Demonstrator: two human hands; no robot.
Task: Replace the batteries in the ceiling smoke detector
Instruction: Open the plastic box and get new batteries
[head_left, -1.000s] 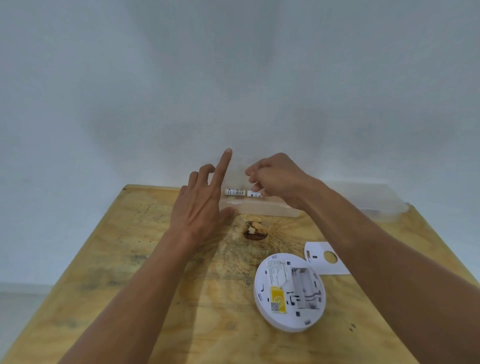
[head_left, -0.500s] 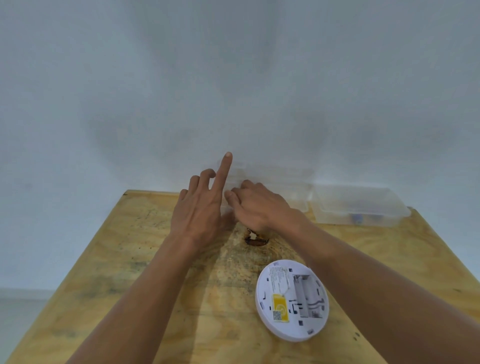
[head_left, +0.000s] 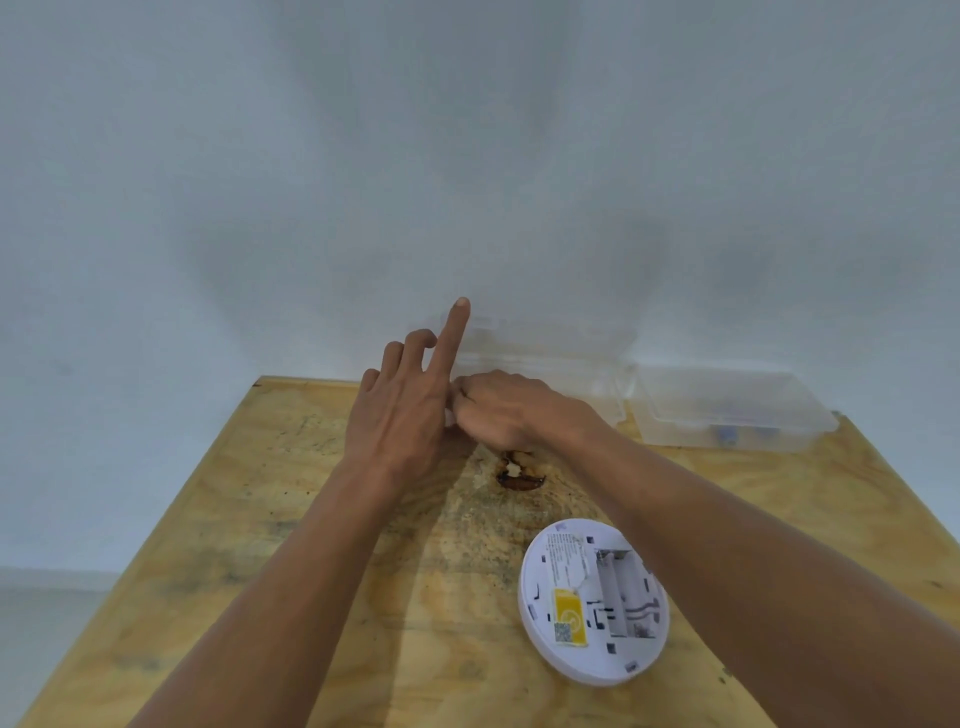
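Left hand (head_left: 402, 415) touches curled right hand (head_left: 498, 410); smoke detector (head_left: 592, 603) lies open.

Right hand (head_left: 498, 410) fingertips hidden behind left hand (head_left: 402, 415); its grip unreadable. Clear box (head_left: 550, 358) behind hands partly covered. Blue bits in right container (head_left: 727, 410) too blurred.

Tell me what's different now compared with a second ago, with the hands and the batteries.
The right hand has come down from above the clear box to the table, its fingers curled beside the left hand. The batteries it held up earlier are no longer visible, and whether it still holds them cannot be told. The left hand keeps its forefinger raised; the smoke detector lies open as before.
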